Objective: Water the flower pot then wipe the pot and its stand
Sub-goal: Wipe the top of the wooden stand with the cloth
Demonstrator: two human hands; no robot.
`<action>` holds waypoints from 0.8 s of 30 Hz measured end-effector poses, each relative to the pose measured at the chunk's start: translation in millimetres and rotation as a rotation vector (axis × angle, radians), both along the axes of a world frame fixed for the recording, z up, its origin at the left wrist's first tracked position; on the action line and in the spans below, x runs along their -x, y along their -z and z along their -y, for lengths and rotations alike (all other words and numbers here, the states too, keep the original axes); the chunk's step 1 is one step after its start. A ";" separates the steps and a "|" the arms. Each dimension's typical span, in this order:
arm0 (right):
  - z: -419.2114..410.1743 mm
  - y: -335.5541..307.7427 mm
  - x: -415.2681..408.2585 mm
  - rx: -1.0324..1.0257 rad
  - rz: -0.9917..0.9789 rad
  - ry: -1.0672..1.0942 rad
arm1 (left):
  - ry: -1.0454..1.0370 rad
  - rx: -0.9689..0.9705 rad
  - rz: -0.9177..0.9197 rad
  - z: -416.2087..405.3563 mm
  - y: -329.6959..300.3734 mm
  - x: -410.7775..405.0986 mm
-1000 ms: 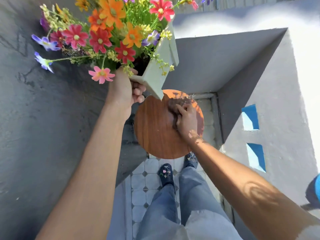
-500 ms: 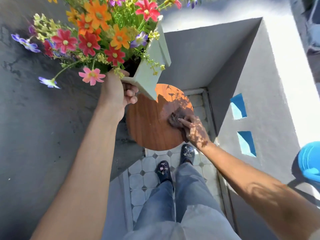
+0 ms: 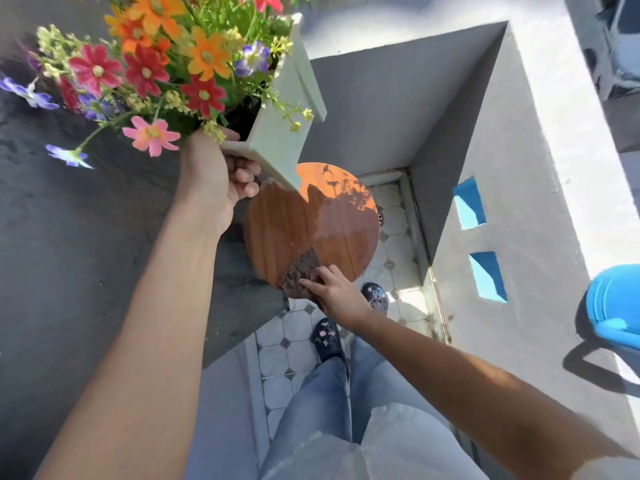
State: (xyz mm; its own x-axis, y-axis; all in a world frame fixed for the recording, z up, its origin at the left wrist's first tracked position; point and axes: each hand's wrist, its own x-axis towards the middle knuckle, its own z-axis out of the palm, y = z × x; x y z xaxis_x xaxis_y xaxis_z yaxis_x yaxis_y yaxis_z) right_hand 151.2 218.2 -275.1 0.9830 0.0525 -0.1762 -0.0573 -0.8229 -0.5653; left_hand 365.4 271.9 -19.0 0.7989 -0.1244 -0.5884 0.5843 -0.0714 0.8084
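My left hand [image 3: 216, 174] grips the near corner of a pale green square flower pot [image 3: 282, 116] and holds it lifted and tilted above the stand. Bright red, orange, pink and purple flowers [image 3: 145, 67] spill from it to the left. Below is the round brown wooden stand top [image 3: 311, 220], sunlit at its far edge. My right hand [image 3: 332, 289] presses a dark brown cloth [image 3: 299, 271] flat onto the stand's near edge.
A blue watering can [image 3: 613, 306] sits on the white parapet wall [image 3: 540, 209] at the right edge. A dark grey wall [image 3: 69, 254] runs along the left. My legs and dark shoes stand on the tiled floor [image 3: 287, 358] under the stand.
My right hand has dragged the cloth from the stand's far middle toward its near edge. The pot stays lifted in my left hand. The watering can has come into view at the right.
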 end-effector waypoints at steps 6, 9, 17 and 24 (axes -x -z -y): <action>90.2 -15.8 -26.2 0.006 -0.029 0.039 | 0.012 -0.008 0.010 0.4 -1.7 -5.8; 127.8 -43.7 -59.8 -0.002 -0.121 0.374 | 0.014 0.005 -0.013 0.8 -1.2 -9.0; 88.8 -56.5 -102.5 0.108 0.081 0.343 | 0.006 -0.012 -0.028 -1.9 6.5 -12.7; 19.1 -39.3 -56.2 0.017 0.093 0.089 | -0.024 -0.031 -0.026 -9.0 8.7 -13.9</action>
State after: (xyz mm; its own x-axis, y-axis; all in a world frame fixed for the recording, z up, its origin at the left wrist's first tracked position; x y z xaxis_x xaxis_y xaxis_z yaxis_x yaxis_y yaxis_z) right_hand 207.4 199.0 -235.8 0.9957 -0.0383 -0.0842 -0.0789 -0.8264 -0.5575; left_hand 379.3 280.9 -27.7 0.7858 -0.0874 -0.6122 0.6069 -0.0817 0.7906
